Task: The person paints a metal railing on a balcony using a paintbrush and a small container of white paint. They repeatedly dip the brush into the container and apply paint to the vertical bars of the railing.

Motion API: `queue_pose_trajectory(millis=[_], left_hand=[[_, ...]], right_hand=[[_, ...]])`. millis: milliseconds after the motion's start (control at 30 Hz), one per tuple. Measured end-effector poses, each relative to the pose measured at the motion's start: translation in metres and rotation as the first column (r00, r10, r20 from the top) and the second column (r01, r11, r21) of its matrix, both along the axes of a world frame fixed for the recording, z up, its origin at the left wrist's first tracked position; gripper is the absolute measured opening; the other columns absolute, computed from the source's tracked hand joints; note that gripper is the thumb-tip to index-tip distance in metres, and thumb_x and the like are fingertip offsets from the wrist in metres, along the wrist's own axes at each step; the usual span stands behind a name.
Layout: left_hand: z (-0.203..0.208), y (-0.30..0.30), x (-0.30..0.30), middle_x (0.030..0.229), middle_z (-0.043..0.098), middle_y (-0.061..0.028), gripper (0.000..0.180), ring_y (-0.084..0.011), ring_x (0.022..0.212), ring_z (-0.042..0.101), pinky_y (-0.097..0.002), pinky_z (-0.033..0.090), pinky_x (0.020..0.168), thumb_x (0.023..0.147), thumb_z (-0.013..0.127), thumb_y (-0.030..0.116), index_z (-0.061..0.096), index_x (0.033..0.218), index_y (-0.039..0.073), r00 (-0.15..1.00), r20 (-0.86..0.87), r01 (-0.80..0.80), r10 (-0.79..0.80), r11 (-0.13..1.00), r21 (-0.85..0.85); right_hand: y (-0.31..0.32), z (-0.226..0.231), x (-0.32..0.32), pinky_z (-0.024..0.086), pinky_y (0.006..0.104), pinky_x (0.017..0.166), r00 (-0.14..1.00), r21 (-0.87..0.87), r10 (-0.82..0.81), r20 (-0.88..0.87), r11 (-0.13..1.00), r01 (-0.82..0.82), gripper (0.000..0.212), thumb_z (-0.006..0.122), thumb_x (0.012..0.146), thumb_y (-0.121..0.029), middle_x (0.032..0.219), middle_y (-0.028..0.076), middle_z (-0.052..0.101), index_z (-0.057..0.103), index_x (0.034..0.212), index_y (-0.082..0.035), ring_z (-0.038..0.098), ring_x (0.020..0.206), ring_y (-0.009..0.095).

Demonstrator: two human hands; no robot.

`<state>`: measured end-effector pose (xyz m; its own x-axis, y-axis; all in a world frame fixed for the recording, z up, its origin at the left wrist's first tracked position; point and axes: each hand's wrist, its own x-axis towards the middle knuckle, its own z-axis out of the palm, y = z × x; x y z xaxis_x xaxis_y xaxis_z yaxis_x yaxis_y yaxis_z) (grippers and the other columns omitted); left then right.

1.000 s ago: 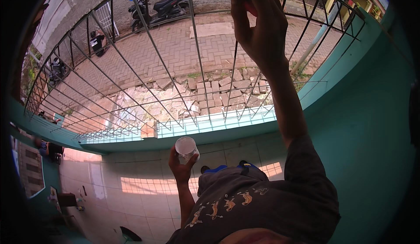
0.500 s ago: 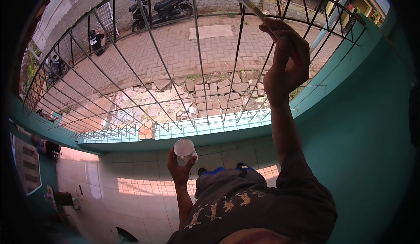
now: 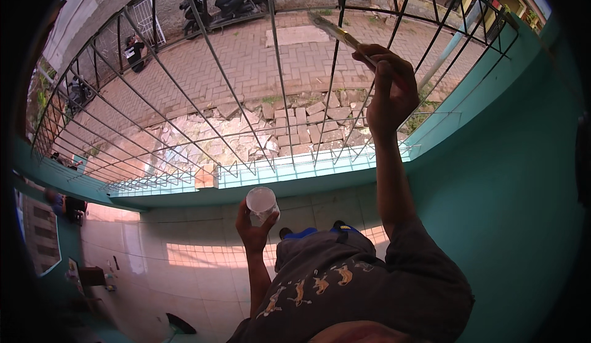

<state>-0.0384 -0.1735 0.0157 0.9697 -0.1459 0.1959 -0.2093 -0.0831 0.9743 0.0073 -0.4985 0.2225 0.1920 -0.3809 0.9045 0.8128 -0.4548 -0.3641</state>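
My right hand [image 3: 394, 91], raised at the right, is closed round the handle of a paintbrush [image 3: 342, 36]. The brush tilts up to the left, its bristles at a dark bar of the metal grille [image 3: 278, 66]; whether they touch it I cannot tell. Low in front of me my left hand [image 3: 253, 227] grips a white plastic cup [image 3: 262, 201] by its sides. The cup's mouth faces up, and its contents are hard to make out.
A teal low wall [image 3: 332, 180] carries the grille, with a brick block [image 3: 206, 176] on its ledge. Beyond lie loose pavers [image 3: 308, 127] and a motorbike [image 3: 237, 3]. A person [image 3: 133, 54] crouches by the far wall. Another person [image 3: 64, 206] is at the left.
My right hand has come down and slightly left, bringing the paintbrush lower along the grille. My left hand still holds the cup, a little higher in view.
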Motion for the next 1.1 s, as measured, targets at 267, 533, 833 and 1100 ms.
queue_pose_trajectory(millis=[267,533,833,1100], left_hand=[[-0.001,0.000,0.001,0.113,0.066,-0.0091,0.069,-0.0219,0.108,0.062,-0.0378,0.047,0.095,0.067,0.092,0.018,0.057,0.126,0.005,1.000,-0.016,-0.001,0.001,1.000,0.015],[-0.004,0.002,0.001,0.115,0.065,-0.0094,0.069,-0.0224,0.110,0.060,-0.0381,0.046,0.098,0.067,0.091,0.016,0.057,0.126,0.004,1.000,-0.024,0.002,-0.002,1.000,0.010],[-0.003,-0.001,0.001,0.114,0.065,-0.0089,0.069,-0.0220,0.110,0.060,-0.0381,0.046,0.097,0.067,0.091,0.017,0.057,0.125,0.004,0.999,-0.033,-0.012,0.012,1.000,-0.010],[-0.003,-0.005,0.003,0.113,0.065,-0.0084,0.069,-0.0218,0.109,0.061,-0.0375,0.047,0.095,0.066,0.092,0.017,0.057,0.125,0.005,0.999,-0.050,-0.002,0.002,1.000,-0.002]], right_hand=[[0.001,0.012,-0.005,0.057,0.0310,0.080,0.951,-0.335,-0.305,0.053,0.892,0.305,0.014,0.063,0.088,0.008,0.108,0.014,0.070,0.061,0.100,0.001,0.068,0.100,0.024],[0.004,0.025,-0.008,0.057,0.0329,0.076,0.935,-0.366,-0.354,0.009,0.869,0.332,0.018,0.067,0.083,0.009,0.104,0.014,0.071,0.061,0.098,0.000,0.069,0.098,0.026],[-0.001,0.025,-0.014,0.056,0.0286,0.073,0.942,-0.373,-0.334,0.043,0.869,0.325,0.016,0.066,0.083,0.008,0.106,0.015,0.070,0.063,0.097,0.001,0.069,0.096,0.023],[-0.013,0.048,-0.016,0.062,0.0390,0.079,0.964,-0.200,-0.129,0.232,0.964,0.177,0.015,0.045,0.101,0.000,0.108,0.024,0.067,0.053,0.112,0.006,0.070,0.095,0.030]])
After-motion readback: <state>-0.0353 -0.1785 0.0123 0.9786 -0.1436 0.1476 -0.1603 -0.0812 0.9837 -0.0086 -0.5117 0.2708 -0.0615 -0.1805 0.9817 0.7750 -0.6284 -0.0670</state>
